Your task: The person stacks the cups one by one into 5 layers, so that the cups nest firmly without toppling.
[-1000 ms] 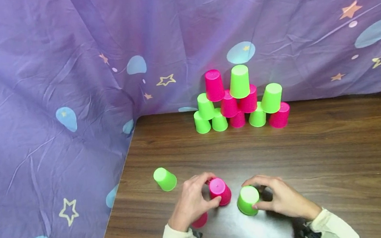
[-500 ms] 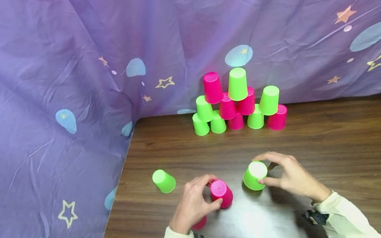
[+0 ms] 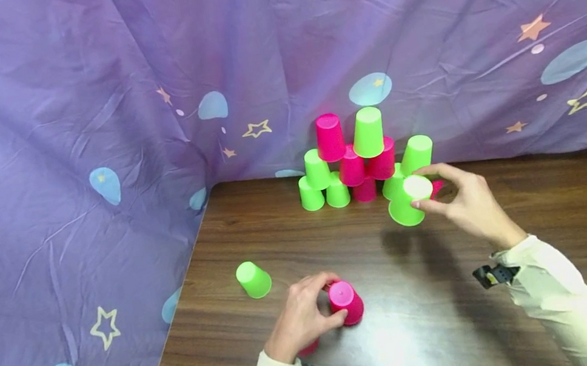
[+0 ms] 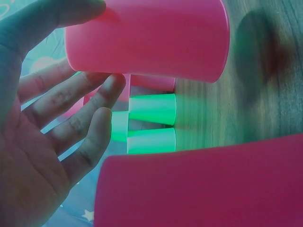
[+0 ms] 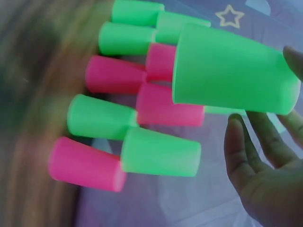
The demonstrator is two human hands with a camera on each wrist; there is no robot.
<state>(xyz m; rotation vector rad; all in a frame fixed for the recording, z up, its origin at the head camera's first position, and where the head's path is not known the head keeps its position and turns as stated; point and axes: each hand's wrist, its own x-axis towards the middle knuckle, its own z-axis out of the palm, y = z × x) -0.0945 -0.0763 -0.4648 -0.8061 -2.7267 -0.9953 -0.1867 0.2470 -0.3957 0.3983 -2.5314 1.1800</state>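
My left hand [image 3: 299, 316] holds an upside-down pink cup [image 3: 346, 306] near the front, thumb on one side and fingers on the other. Whether its rim touches the table I cannot tell. My right hand [image 3: 475, 209] grips an upside-down green cup [image 3: 406, 206] by its narrow end, raised off the table before the right end of a cup pyramid [image 3: 337, 191]. That pyramid has a long bottom row, a second row and two upper cups, a pink one [image 3: 329, 137] and a green one [image 3: 367, 132]. In the right wrist view the held green cup [image 5: 232, 71] covers part of the stack.
A lone green cup [image 3: 254, 280] stands upside down on the wooden table [image 3: 226, 350], left of my left hand. Another pink cup [image 3: 309, 347] is mostly hidden behind the left wrist. A purple cloth [image 3: 267, 58] hangs behind the pyramid and along the left side.
The right hand has carried the green cup forward, up and rightward, from beside the left hand's pink cup to the pyramid's right end. My left hand stays almost in place with its pink cup.
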